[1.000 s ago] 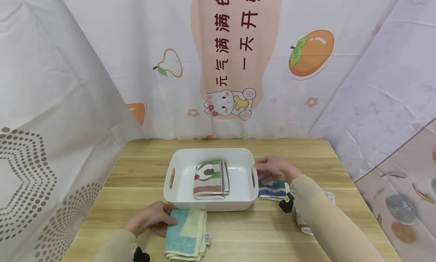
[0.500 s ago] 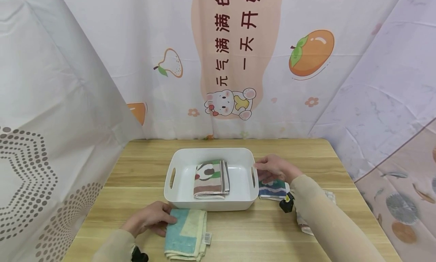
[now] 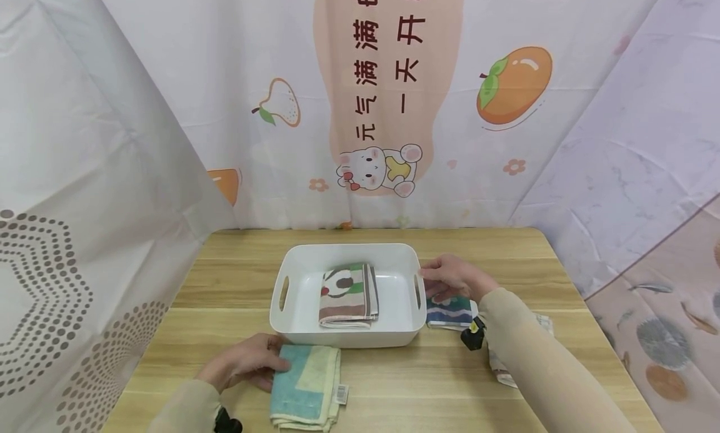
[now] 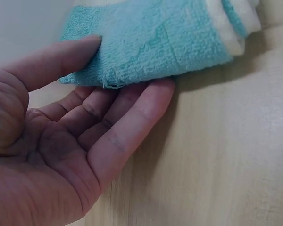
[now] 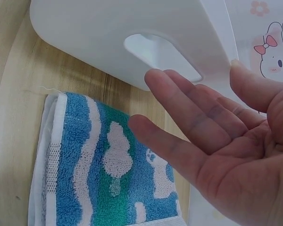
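At the front left my left hand (image 3: 250, 362) pinches the left edge of a folded blue and cream towel (image 3: 306, 383). In the left wrist view the thumb (image 4: 61, 59) lies on top of the towel and the fingers are under its edge. A white plastic basket (image 3: 349, 340) stands behind it, with a folded brown, white and green towel (image 3: 349, 295) inside. Beside the basket's right handle hole, my right hand (image 5: 217, 127) has its fingers extended and grips nothing. Its thumb tip is at the rim. Below those fingers lies a folded blue and green towel (image 5: 108, 165).
Partly hidden by the right forearm, a pale patterned towel (image 3: 544, 323) lies on the right of the wooden table (image 3: 427, 389). A printed curtain (image 3: 270, 170) hangs along the table's far edge. More fabric hangs at both sides.
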Demonstrator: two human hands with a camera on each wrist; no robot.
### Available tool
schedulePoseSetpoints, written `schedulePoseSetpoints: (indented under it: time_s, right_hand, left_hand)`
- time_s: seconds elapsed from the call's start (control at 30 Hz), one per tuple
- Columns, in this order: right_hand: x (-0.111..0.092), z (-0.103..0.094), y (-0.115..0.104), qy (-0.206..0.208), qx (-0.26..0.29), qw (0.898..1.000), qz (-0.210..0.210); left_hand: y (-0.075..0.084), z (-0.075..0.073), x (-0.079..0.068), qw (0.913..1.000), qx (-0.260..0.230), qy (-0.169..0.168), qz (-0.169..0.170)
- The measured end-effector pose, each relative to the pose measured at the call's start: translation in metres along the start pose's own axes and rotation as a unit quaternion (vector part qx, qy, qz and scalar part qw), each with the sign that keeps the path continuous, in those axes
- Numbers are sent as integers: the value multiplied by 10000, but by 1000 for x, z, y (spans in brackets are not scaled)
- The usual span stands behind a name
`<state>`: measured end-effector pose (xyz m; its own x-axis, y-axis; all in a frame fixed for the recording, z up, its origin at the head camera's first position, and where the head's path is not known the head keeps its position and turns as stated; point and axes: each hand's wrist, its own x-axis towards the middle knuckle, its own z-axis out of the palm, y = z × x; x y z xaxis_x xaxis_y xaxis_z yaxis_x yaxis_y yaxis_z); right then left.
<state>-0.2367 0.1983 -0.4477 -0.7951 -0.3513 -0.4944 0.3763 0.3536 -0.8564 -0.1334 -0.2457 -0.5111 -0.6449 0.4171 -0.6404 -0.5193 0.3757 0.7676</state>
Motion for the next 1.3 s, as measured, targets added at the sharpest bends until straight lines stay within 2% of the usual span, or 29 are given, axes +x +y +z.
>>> schedulePoseSetpoints:
  time_s: [0.3,0.67,0.97,1.3]
  right_hand:
    - [-1,0,-2,27,-88,9999,66]
    - [-1,-2,0,-85,1,10000,1]
    - [-1,-2,2,-105,29,9999,-48]
    - [0,-2,1,-71,-12,10000,-54]
  left_hand:
    - [-3,-1,1,9997,-76,-203,108]
    - [-9,0,1,9985,-306,-265,377]
    - [-13,2,2,9975,144,195,657]
    - [-20,2,2,9933,345,449,1010]
